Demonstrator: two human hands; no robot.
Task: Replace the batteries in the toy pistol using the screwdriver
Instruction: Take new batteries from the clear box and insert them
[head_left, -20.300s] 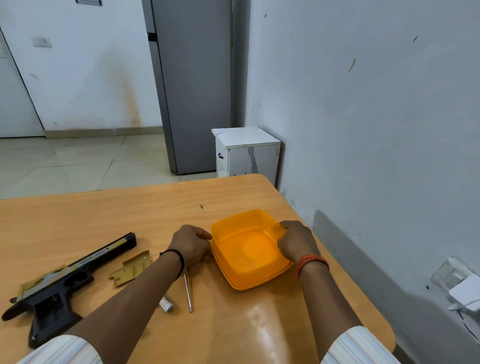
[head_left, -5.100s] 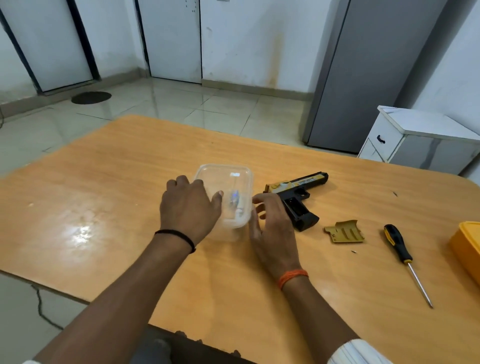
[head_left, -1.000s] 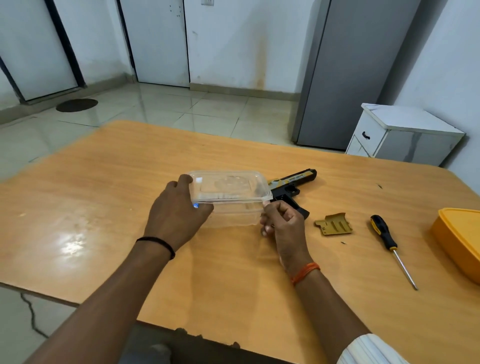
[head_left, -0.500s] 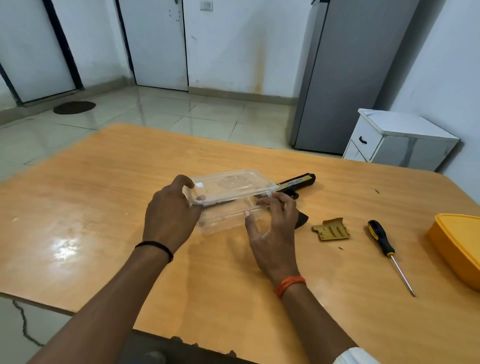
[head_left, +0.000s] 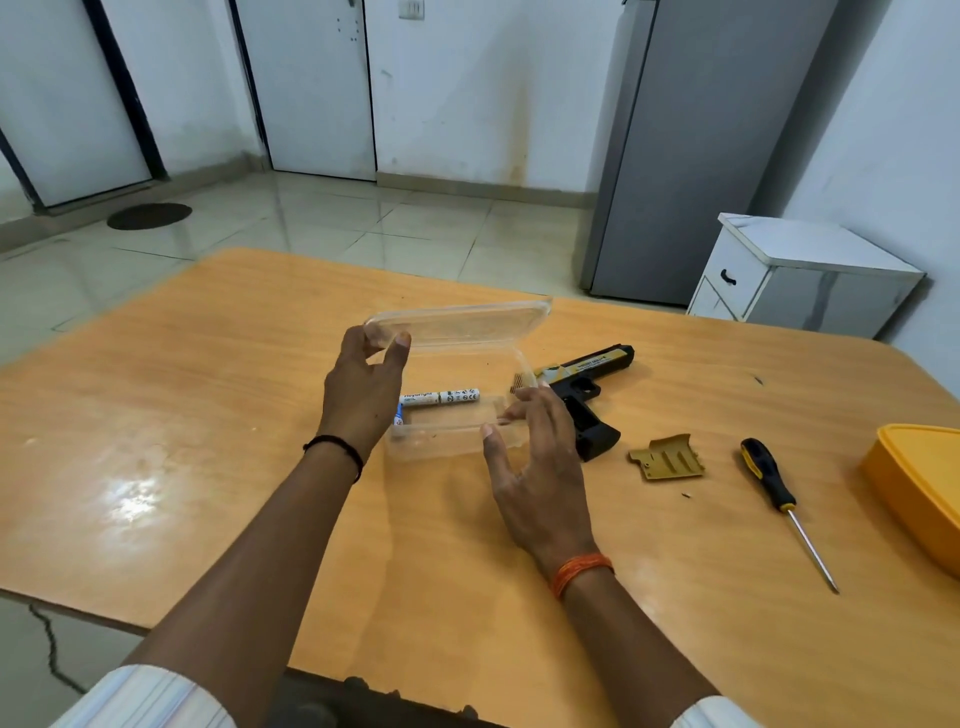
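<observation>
A clear plastic box (head_left: 447, 441) stands on the table's middle with white batteries (head_left: 441, 397) lying inside. My left hand (head_left: 363, 395) pinches the left corner of its clear lid (head_left: 467, 325), which is lifted above the box. My right hand (head_left: 535, 457) holds the box's right end with fingers on its rim. The black and gold toy pistol (head_left: 584, 395) lies just right of the box, its grip compartment uncovered. Its gold battery cover (head_left: 667, 457) lies farther right, with a tiny screw (head_left: 685, 494) near it. The black and yellow screwdriver (head_left: 779, 493) lies beyond that.
An orange container (head_left: 919, 493) sits at the table's (head_left: 208, 415) right edge. Behind the table stand a grey fridge (head_left: 701, 156) and a small white cabinet (head_left: 795, 280) against the wall. The table's near edge runs just below my forearms.
My left hand has raised the lid well above the clear box, exposing the batteries. My right hand has slid to the box's right end.
</observation>
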